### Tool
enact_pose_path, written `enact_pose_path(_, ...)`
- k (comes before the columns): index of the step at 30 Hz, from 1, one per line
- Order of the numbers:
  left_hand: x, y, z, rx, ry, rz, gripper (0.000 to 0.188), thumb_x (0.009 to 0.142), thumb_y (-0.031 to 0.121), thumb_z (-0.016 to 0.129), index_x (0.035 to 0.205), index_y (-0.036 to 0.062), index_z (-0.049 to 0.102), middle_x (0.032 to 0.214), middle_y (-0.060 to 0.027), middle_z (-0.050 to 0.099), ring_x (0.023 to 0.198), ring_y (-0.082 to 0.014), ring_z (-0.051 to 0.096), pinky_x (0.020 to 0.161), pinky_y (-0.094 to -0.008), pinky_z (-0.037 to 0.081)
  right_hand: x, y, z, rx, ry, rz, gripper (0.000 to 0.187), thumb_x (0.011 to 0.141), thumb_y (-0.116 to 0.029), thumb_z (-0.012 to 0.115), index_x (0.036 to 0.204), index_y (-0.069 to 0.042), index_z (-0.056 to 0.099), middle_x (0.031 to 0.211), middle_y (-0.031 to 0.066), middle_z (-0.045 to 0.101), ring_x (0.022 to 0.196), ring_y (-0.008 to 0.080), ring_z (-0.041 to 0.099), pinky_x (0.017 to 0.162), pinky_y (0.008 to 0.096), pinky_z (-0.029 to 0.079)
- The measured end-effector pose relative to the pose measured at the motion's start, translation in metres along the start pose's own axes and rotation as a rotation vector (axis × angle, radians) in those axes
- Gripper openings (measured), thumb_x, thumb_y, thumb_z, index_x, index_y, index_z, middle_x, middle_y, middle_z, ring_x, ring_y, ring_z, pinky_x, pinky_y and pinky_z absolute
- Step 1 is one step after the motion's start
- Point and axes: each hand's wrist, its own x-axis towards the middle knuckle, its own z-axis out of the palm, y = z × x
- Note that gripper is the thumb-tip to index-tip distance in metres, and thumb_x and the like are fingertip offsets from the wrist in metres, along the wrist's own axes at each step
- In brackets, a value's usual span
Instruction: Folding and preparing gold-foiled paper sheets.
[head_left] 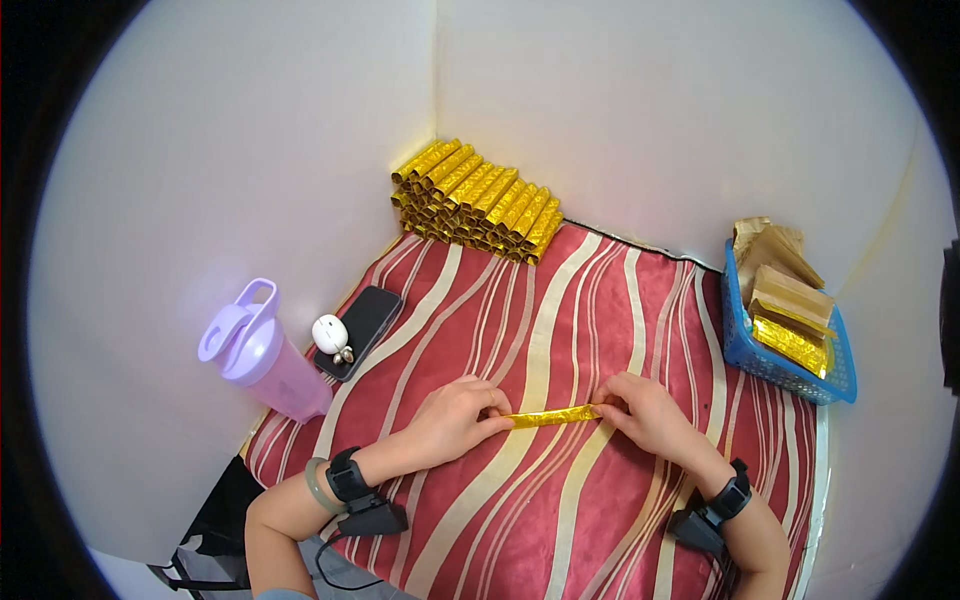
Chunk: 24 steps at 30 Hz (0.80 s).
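A narrow strip of shiny gold foil paper lies level between my hands, just over the middle of the striped cloth. My left hand pinches its left end between thumb and fingers. At the other end, my right hand has its thumb and fingers closed on the strip. Whether the strip is folded flat or rolled, I cannot tell. At the far corner rises a stack of many gold foil tubes, their hollow ends facing me.
A red and cream striped cloth covers the table. To the left stand a purple shaker bottle, a dark phone and a white earbud case. A blue basket at right holds brown paper and gold foil sheets. Pale walls enclose the back and sides.
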Motion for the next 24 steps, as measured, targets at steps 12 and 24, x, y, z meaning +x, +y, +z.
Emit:
enact_pose_path(12, 0.004, 0.004, -0.002, 0.034, -0.024, -0.089, 0.019, 0.076, 0.016, 0.076, 0.091, 0.0084, 0.066, 0.087, -0.0031, 0.058, 0.091, -0.0209, 0.053, 0.077, -0.0346, 0.045, 0.001, 0.014, 0.004, 0.23, -0.033, -0.049, 0.014, 0.083, -0.007, 0.067, 0.094, -0.001, 0.06, 0.088, 0.0124, 0.057, 0.085, 0.0269, 0.059, 0.074, 0.0366, 0.049)
enact_pose_path(24, 0.031, 0.013, 0.012, 0.053, -0.187, 0.384, 0.015, 0.082, 0.014, 0.07, 0.094, 0.0066, 0.066, 0.085, -0.0053, 0.06, 0.085, -0.0237, 0.055, 0.074, -0.0341, 0.046, -0.007, 0.028, -0.006, -0.542, 0.259, -0.476, 0.009, 0.074, -0.011, 0.059, 0.081, -0.007, 0.06, 0.083, 0.0037, 0.057, 0.083, 0.0197, 0.058, 0.068, 0.0324, 0.051)
